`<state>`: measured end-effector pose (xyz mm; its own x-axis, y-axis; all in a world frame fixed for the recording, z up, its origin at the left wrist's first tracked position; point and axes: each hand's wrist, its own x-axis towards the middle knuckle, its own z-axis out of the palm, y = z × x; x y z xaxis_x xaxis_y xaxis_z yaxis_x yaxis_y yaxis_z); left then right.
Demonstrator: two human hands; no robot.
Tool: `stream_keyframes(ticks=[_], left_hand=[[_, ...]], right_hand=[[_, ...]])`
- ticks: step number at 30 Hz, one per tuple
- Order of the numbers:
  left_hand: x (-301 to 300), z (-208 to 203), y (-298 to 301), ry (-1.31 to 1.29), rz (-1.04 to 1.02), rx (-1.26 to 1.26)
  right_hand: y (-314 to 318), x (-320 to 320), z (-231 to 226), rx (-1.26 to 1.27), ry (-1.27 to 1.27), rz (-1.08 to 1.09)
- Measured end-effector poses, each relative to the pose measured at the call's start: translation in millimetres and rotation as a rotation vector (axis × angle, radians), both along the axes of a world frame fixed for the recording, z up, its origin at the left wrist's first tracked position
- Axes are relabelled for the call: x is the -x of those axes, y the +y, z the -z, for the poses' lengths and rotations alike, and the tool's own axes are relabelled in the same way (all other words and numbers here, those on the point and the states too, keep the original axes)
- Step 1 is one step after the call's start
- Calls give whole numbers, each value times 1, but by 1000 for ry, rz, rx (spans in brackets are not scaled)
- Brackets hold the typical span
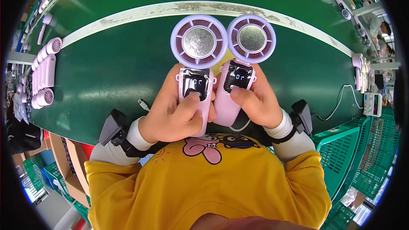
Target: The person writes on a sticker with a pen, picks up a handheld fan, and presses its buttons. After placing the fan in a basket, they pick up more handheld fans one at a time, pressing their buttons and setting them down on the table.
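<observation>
Two pink handheld fans with purple round heads are held upright side by side over the green table, their heads nearly touching. My left hand (172, 113) is wrapped round the left handheld fan (198, 41), its thumb on the button below a lit display. The right handheld fan (252, 38) is gripped by my right hand (260, 102), with that thumb also at the button. Both fan heads have a round silver metal plate in the middle. Each display glows with small characters. A bit of something yellow shows between the two fans; what it is I cannot tell.
Several pink fans (44, 73) lie in a row at the table's left edge. On the right edge stand more fans (358, 66), near a small white meter (372, 104) with a white cable. A USB plug (143, 104) lies by my left wrist. Green crates (341, 153) stand at right.
</observation>
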<state>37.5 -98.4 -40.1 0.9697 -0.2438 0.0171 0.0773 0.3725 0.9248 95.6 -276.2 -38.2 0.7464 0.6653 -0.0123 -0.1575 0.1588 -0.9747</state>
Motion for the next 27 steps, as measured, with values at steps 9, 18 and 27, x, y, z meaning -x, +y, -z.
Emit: stream_keyframes(ticks=[9,18,27], left_hand=[[1,-1,-2,-8,1,-27],[-2,5,-2,-72,-51,-62],[0,0,-8,4,-93,13]], right_hand=[[0,2,2,-1,35,38],[0,-1,3,-6,-13,-18],[-3,-3,2,-30,35,-76]])
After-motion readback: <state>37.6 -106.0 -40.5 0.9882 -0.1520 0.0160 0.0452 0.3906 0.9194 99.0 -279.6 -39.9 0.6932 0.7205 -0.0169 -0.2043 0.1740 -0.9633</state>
